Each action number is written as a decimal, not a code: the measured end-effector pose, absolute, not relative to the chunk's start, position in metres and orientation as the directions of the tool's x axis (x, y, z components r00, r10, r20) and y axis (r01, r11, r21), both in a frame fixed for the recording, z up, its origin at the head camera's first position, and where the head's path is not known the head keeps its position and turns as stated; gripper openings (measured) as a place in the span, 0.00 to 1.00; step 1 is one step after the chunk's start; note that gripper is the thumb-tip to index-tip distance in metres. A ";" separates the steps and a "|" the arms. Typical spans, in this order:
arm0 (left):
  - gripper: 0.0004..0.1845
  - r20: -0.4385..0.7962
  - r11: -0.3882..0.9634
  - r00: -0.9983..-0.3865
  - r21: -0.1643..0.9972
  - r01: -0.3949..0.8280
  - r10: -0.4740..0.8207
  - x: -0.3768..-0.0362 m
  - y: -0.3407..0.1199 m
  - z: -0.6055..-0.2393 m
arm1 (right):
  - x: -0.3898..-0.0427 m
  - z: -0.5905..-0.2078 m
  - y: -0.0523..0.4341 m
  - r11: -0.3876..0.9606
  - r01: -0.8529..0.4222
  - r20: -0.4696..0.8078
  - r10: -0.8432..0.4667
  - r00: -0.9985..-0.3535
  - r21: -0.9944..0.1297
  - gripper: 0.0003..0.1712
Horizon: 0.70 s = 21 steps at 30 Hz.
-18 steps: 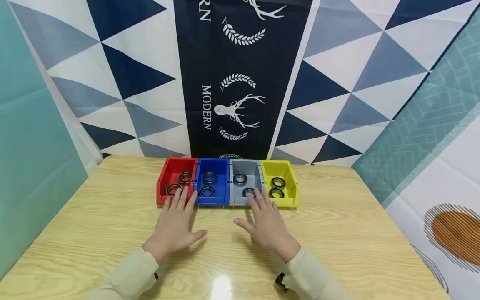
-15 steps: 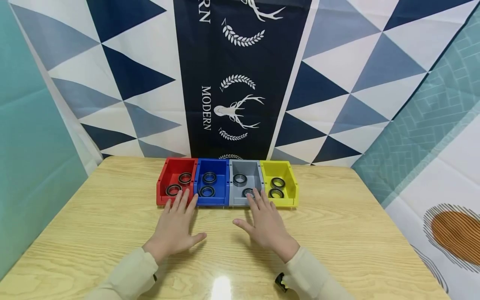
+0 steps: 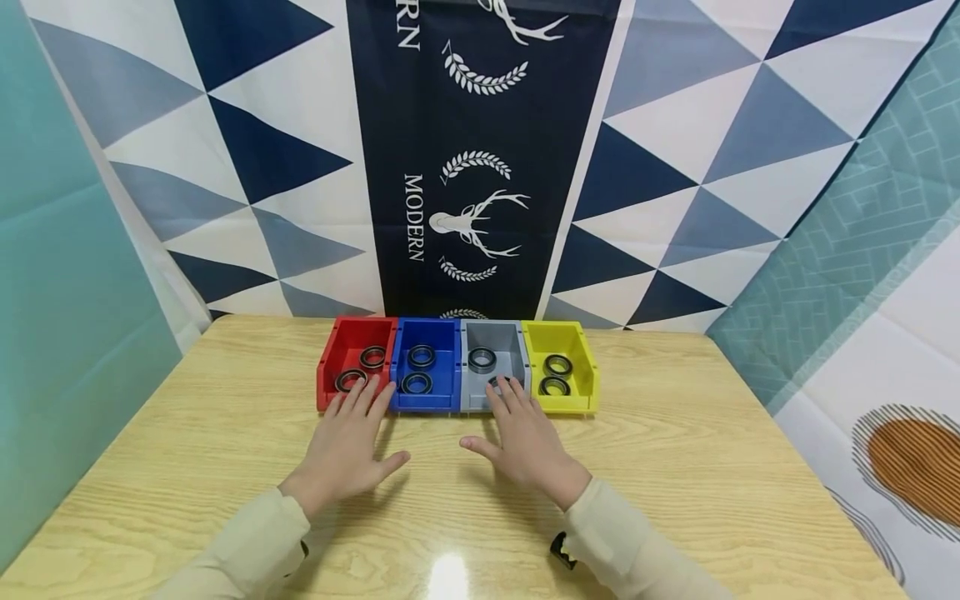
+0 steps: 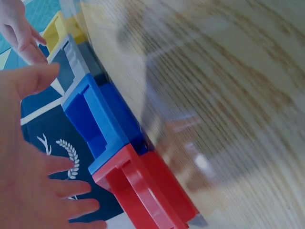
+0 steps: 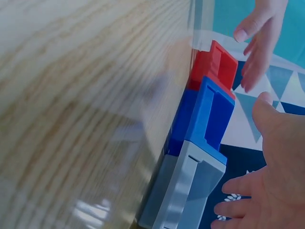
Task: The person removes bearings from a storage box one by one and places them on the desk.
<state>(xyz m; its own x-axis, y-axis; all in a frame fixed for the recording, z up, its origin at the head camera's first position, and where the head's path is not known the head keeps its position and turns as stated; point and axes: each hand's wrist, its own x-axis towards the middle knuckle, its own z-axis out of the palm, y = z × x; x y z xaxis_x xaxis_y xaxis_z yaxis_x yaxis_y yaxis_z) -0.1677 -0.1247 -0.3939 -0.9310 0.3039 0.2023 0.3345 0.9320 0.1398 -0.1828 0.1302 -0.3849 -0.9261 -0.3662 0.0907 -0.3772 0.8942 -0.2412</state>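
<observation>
- Fingers of the left hand (image 3: 348, 450) lie straight and slightly fanned, palm down above the wooden table (image 3: 187, 450), holding nothing; the thumb juts out toward the other hand.
- Fingertips of that hand reach the front wall of the red bin (image 3: 352, 367), close to where it meets the blue bin (image 3: 431, 371).
- Fingers of the right hand (image 3: 525, 446) are likewise straight and a little spread, palm down, gripping nothing; its thumb points toward the left hand.
- Its fingertips overlap the front edge of the grey bin (image 3: 495, 354) and hide part of the nearer ring there.
- Taking the grey bin as the landmark: the blue bin touches it on the left, the red bin stands beyond the blue one, and the yellow bin (image 3: 562, 362) touches it on the right, all four in one row at the far side of the table.
- Each bin holds two dark rings; the far ring (image 3: 482, 359) in the grey bin is fully visible.
- In the left wrist view the red bin (image 4: 143, 186), blue bin (image 4: 97, 117) and grey bin (image 4: 71, 55) run in a line beside the spread fingers (image 4: 62, 164).
- Behind the grey bin hangs a dark banner (image 3: 480, 158) with a deer motif, flanked by triangle-patterned cloth.
</observation>
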 end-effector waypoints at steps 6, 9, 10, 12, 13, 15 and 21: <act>0.47 0.273 0.933 -0.922 0.157 0.325 0.275 -0.175 -0.126 -0.388 | -0.189 -0.382 0.130 0.891 -0.371 0.074 -0.364 -0.928 -0.262 0.50; 0.48 0.265 0.936 -0.928 0.163 0.312 0.264 -0.178 -0.127 -0.385 | -0.193 -0.382 0.130 0.892 -0.368 0.074 -0.361 -0.930 -0.264 0.50; 0.48 0.258 0.936 -0.930 0.167 0.309 0.262 -0.179 -0.127 -0.384 | -0.194 -0.383 0.130 0.892 -0.366 0.073 -0.360 -0.930 -0.266 0.50; 0.47 0.248 0.936 -0.933 0.174 0.307 0.260 -0.180 -0.128 -0.383 | -0.197 -0.383 0.130 0.889 -0.359 0.073 -0.354 -0.933 -0.283 0.49; 0.47 0.242 0.935 -0.935 0.179 0.306 0.259 -0.181 -0.128 -0.382 | -0.198 -0.383 0.130 0.886 -0.356 0.077 -0.349 -0.934 -0.296 0.49; 0.47 0.230 0.934 -0.938 0.186 0.304 0.259 -0.182 -0.129 -0.382 | -0.201 -0.383 0.129 0.881 -0.347 0.082 -0.339 -0.937 -0.322 0.48; 0.46 0.196 0.933 -0.943 0.192 0.306 0.269 -0.188 -0.133 -0.378 | -0.209 -0.381 0.128 0.870 -0.321 0.097 -0.307 -0.947 -0.374 0.44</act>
